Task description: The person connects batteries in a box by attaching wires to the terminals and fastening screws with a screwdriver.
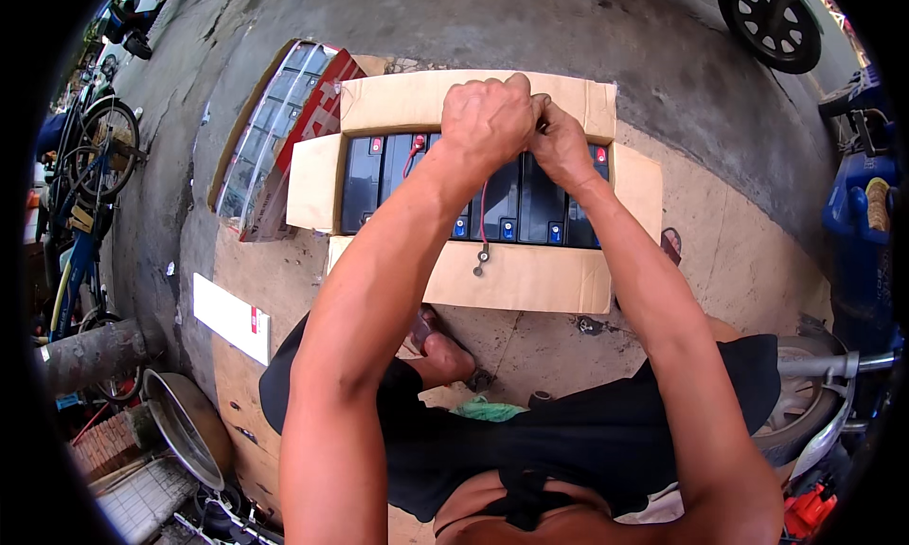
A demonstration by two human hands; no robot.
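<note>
An open cardboard box [530, 280] in front of me holds several dark batteries [507, 193] side by side, with red terminals along the far edge and blue ones along the near edge. My left hand [485, 117] is closed in a fist over the box's far side. Against it, my right hand [563, 145] pinches at a small dark thing too hidden to name. A thin red wire [484, 209] runs down between the batteries to a ring terminal [481, 258] on the near flap. One red-capped connector [418, 144] sits on a battery at the left.
Left of the box stands a red and white carton [284, 133] with more batteries. A white board [231, 318] lies on the ground nearby. Bicycles [99, 152] and a metal basin [187, 427] are at far left. A wheel [772, 24] and a blue bin [857, 214] are at right.
</note>
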